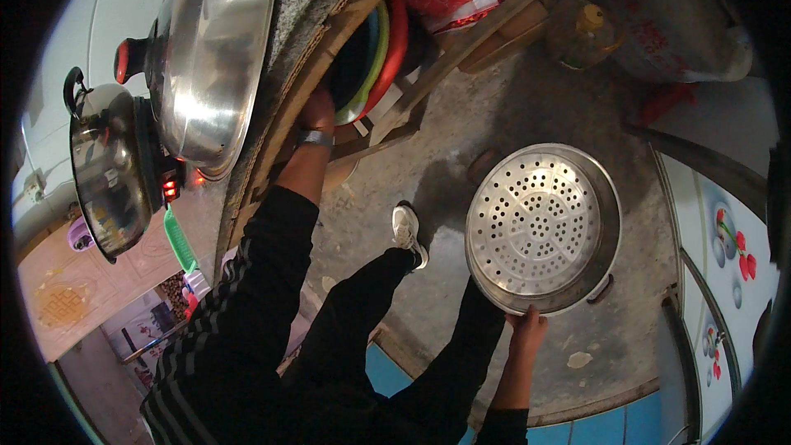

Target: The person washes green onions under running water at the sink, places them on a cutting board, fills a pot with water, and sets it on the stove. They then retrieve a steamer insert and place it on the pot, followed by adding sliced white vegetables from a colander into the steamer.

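My right hand (528, 327) grips the near rim of a round stainless-steel steamer tray (534, 228), its base pierced by many small holes. The tray is held over the concrete floor. Under the counter edge, my left hand (318, 110) reaches into a wooden shelf (401, 108). Its fingers are hidden in shadow there, beside nested basins: a green-rimmed one (376, 68) and a red one (395, 55). Whether that hand holds anything does not show.
Above the left arm, the counter carries a large lidded steel pot (213, 62) and a smaller dark-handled pot (108, 167). Lit red digits glow near them. To the right stands a cabinet with flower-printed doors (729, 241). A yellow-capped jug (581, 34) and a sack (673, 31) sit at the far right.
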Available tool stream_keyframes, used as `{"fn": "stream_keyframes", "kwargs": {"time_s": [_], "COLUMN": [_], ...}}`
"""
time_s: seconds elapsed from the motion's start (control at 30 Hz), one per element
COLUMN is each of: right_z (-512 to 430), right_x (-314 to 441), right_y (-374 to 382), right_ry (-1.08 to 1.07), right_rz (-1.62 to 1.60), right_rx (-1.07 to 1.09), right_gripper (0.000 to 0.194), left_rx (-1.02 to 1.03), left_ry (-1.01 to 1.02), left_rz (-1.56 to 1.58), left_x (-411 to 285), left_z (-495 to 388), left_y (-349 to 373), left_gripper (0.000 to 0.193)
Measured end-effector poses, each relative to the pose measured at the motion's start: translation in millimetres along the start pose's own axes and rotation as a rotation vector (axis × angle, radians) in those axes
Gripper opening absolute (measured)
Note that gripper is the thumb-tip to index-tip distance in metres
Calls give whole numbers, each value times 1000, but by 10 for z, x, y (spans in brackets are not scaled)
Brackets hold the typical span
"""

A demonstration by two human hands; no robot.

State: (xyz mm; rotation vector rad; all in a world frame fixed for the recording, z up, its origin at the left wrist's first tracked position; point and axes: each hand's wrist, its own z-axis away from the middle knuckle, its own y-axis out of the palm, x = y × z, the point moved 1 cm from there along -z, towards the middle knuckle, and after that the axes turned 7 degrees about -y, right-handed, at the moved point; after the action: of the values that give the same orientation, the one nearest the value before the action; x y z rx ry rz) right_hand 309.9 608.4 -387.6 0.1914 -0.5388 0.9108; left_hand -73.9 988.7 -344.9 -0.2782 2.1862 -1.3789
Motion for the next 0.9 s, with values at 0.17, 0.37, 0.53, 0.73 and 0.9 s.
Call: {"fn": "stream_keyframes", "kwargs": {"time_s": [0.17, 0.37, 0.53, 0.73, 0.9], "right_z": [111, 272, 397, 544, 652], "right_x": [142, 354, 456, 525, 618], "right_y": [75, 173, 274, 296, 332], "right_ry": [-20, -24, -30, 2, -28], "right_rz": [-14, 28, -13, -10, 55], "right_rx": [-31, -44, -4, -53, -21], "right_gripper": [35, 30, 31, 36, 34], "left_rx": [15, 150, 76, 3, 150], "left_ry": [248, 210, 420, 342, 614], "left_rz": [-429, -486, -352, -46, 144], "left_x": [277, 527, 435, 135, -210], "left_z": [3, -133, 39, 392, 501], "left_y": [95, 78, -235, -588, -1057], "left_gripper": [42, 43, 38, 26, 20]}}
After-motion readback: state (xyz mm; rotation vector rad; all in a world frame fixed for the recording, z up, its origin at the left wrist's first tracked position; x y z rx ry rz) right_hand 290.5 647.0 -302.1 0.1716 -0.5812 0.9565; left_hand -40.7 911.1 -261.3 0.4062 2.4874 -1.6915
